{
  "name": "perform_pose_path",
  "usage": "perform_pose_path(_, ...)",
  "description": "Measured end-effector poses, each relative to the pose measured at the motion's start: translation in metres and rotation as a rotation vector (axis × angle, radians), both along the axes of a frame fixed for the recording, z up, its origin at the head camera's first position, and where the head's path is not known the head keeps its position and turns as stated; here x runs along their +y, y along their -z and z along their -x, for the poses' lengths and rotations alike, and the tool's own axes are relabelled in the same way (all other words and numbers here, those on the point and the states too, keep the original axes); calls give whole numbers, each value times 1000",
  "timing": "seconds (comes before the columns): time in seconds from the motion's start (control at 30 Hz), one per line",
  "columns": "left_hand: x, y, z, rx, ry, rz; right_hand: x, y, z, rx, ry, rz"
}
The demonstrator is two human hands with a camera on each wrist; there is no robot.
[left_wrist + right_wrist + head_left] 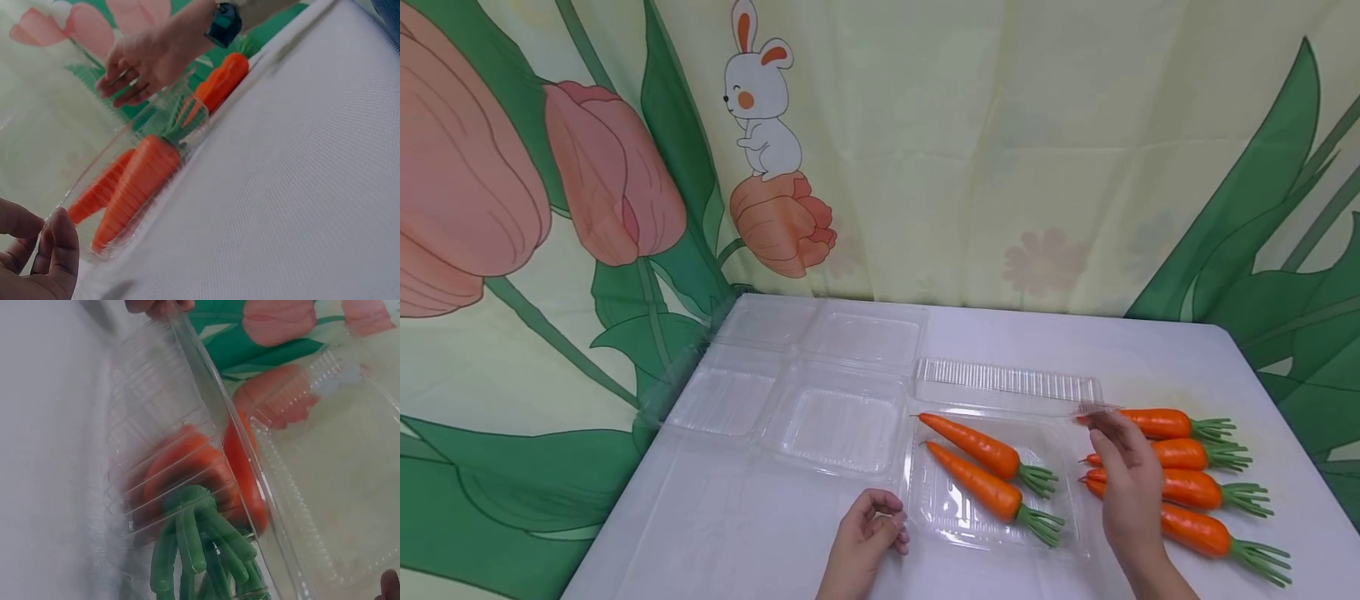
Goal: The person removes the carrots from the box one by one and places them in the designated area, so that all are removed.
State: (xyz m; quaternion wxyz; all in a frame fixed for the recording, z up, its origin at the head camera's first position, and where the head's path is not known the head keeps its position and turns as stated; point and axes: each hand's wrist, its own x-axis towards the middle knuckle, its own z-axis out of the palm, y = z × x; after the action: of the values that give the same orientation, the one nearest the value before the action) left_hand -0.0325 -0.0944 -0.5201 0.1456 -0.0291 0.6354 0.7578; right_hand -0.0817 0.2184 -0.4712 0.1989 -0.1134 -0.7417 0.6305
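Two orange carrots with green stalks, an upper carrot (973, 446) and a lower carrot (977, 483), lie slanted in a clear plastic box (925, 533). At the box's near left corner, my left hand (867, 537) pinches the rim between thumb and fingers, which the left wrist view shows closely. Its lid (331, 481) is tilted up at the far side, with a ridged wall (1007, 381). My right hand (1127, 483) is at the lid's right corner, where its fingertips seem to pinch the thin plastic; the contact is partly hidden.
Several more carrots (1198, 487) lie in a row right of the box, partly behind my right hand. Other clear boxes (835, 425) stand open on the white table (722, 517) at the left. A printed curtain (1000, 150) hangs behind.
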Motion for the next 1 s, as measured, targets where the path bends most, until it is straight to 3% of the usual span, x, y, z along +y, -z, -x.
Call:
perform_pose_path(0.1, 0, 1, 0, -5, 1, 1, 1, 2, 5, -16, -16, 29)
perform_pose_path(0.27, -1, 2, -1, -10, 2, 9, 3, 5, 11, -89, -39, -43)
perform_pose_path(0.63, 1, -1, -1, -13, -7, 3, 4, 10, 19, -189, -81, -11)
perform_pose_path(1.0, 1, -2, -1, -13, -13, 4, 6, 14, 24, -247, -127, -53)
